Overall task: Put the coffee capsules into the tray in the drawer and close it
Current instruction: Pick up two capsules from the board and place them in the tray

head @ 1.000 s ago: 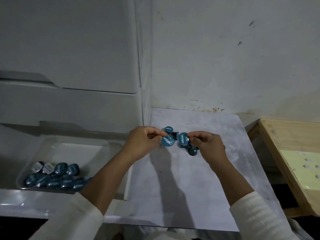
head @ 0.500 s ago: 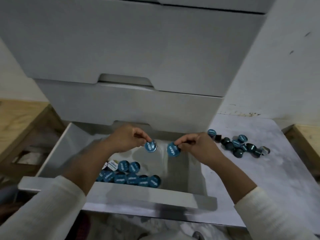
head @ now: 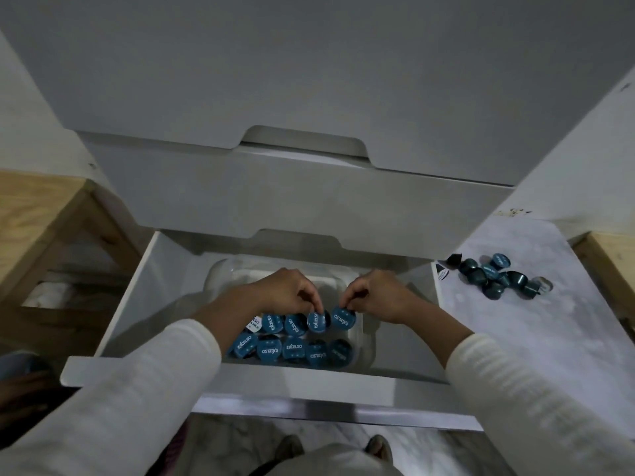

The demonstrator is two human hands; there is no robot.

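The white drawer (head: 137, 280) stands pulled out, with a clear plastic tray (head: 223, 273) inside it. Two rows of blue-lidded coffee capsules (head: 292, 348) fill the tray's near end. My left hand (head: 281, 293) pinches one blue capsule (head: 316, 321) by its rim at the end of the back row. My right hand (head: 374, 293) pinches another blue capsule (head: 343, 317) just right of it. Both capsules sit low in the tray, level with the back row. A loose pile of dark blue capsules (head: 498, 276) lies on the grey counter (head: 549, 338) to the right.
Shut white drawer fronts (head: 292, 197) rise right behind the open drawer. Pale wooden frames stand at the far left (head: 44, 214) and the far right (head: 611, 255). My feet (head: 378, 444) show on the floor below the drawer front.
Both hands carried one capsule each from the counter pile leftward over the drawer, then down into the tray beside the back row. The view swung left and down.
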